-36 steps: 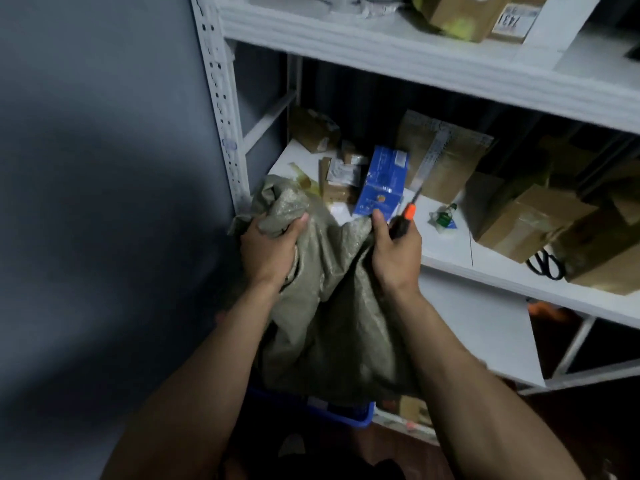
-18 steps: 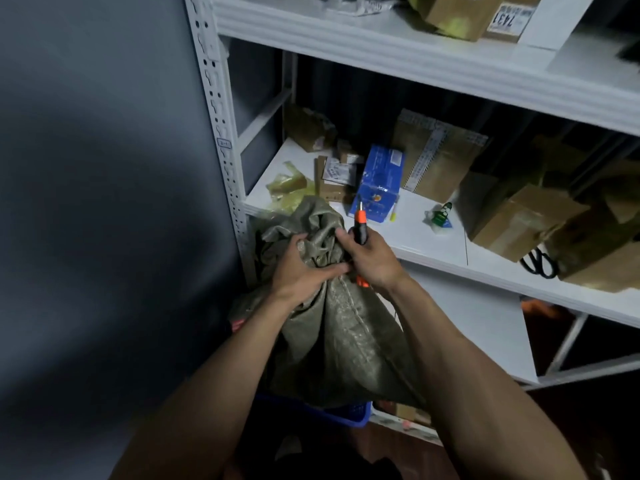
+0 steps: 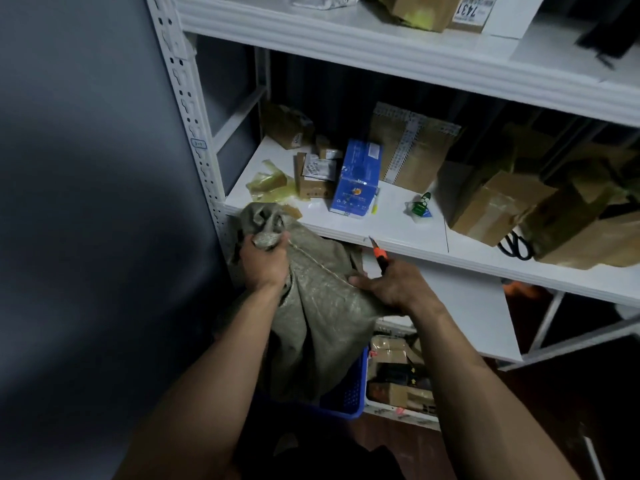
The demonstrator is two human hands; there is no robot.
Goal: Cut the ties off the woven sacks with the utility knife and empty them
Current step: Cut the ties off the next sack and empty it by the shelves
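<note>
sagging grey-green woven sack (image 3: 322, 317), twine (image 3: 318, 267) taut

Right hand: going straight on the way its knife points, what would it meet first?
Likely the front edge of the white shelf: the utility knife in the right hand points up at it, tip nearly there, though depth is unclear.

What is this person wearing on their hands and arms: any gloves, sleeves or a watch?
Nothing that shows. The left hand and right hand are bare: no gloves, rings or wristbands. The left forearm and right forearm are uncovered down to the picture's lower edge, so no sleeve is in view. The light is too dim for finer marks.
</note>
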